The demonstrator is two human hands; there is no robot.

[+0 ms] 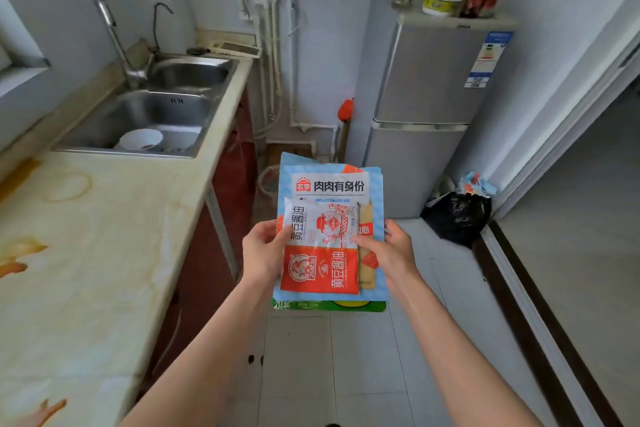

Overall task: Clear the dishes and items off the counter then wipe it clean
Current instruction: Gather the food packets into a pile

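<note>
I hold a stack of flat food packets over the tiled floor, away from the counter. On top lies a white and orange soy sauce packet (320, 246), on a larger blue packet (330, 180), with a green packet (329, 306) showing at the bottom edge. My left hand (263, 253) grips the stack's left side, thumb on the top packet. My right hand (388, 250) grips its right side, thumb on top. The cream counter (86, 253) runs along the left. A white bowl (141, 139) sits in the steel sink (162, 107).
A grey fridge (429, 97) with jars and a bowl on top stands ahead. A black trash bag (457, 218) lies on the floor by the doorway at right. Pipes run down the far wall. Red-brown cabinets sit under the counter.
</note>
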